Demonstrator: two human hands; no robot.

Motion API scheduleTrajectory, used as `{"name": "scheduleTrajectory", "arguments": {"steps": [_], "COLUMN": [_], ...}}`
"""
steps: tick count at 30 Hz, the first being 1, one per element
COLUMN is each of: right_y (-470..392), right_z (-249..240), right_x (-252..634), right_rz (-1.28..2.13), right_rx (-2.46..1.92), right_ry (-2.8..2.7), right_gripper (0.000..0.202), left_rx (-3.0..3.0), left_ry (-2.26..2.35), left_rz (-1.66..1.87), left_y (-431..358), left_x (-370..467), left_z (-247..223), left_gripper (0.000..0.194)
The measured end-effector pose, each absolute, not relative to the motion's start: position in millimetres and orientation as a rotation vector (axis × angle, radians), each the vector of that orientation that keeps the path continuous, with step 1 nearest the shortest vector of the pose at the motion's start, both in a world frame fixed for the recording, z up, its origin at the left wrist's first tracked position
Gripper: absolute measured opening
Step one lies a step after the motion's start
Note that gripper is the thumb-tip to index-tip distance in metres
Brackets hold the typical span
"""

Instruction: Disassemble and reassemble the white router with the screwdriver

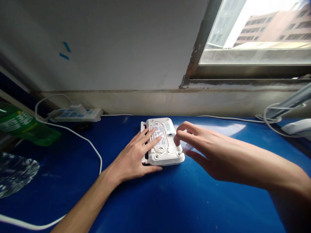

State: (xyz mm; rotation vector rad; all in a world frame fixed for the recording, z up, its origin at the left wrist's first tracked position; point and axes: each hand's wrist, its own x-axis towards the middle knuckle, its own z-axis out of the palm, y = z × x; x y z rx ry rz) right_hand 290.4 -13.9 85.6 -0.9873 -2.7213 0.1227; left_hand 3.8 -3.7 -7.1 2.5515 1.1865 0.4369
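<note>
A white router-like box with vent holes, round feet and a printed label lies on the blue table. My left hand rests with spread fingers on its left part, the thumb along the near edge. At its right side is my right hand, with fingers curled and the index fingertip near the box's surface. A small clear, pale item shows between the right thumb and fingers; what it is I cannot make out.
A white power strip with a plugged-in cable stands by the wall. A green bottle and a clear bottle lie at the left. White cable crosses the left side. A metal stand wrapped in cable is at the right.
</note>
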Motion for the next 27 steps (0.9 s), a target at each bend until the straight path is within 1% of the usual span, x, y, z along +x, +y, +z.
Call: {"name": "scheduleTrajectory", "arguments": {"steps": [2, 4, 8, 11, 14, 16, 18, 24, 27], "right_y": [-14, -12, -7, -9, -13, -13, -10, -3, -6], "right_z": [87, 86, 83, 86, 91, 92, 91, 85, 86], "right_x": [293, 291, 279, 276, 283, 288, 289, 280, 284], "right_rz": [0.186, 0.202, 0.115, 0.093, 0.221, 0.329, 0.345, 0.143, 0.121], "right_rx": [-0.981, -1.034, -1.171, -1.181, -1.052, -0.992, -0.996, -1.13, -1.064], "right_ry": [-2.754, -2.751, -2.725, -2.722, -2.763, -2.78, -2.753, -2.694, -2.684], "right_gripper": [0.024, 0.019, 0.001, 0.007, 0.032, 0.037, 0.032, 0.014, 0.017], "left_rx": [2.551, 2.554, 2.564, 2.563, 2.553, 2.549, 2.543, 2.535, 2.523], "left_ry": [1.203, 1.209, 1.228, 1.257, 1.27, 1.283, 1.31, 1.348, 1.351], "left_rz": [0.442, 0.459, 0.476, 0.453, 0.438, 0.442, 0.451, 0.459, 0.444], "left_y": [-4, -5, -7, -8, -9, -9, -9, -10, -11], "left_x": [5, 6, 8, 8, 9, 10, 12, 15, 15], "left_z": [-8, -10, -11, -10, -9, -9, -10, -12, -11], "left_gripper": [0.1, 0.1, 0.098, 0.096, 0.096, 0.097, 0.097, 0.097, 0.096]}}
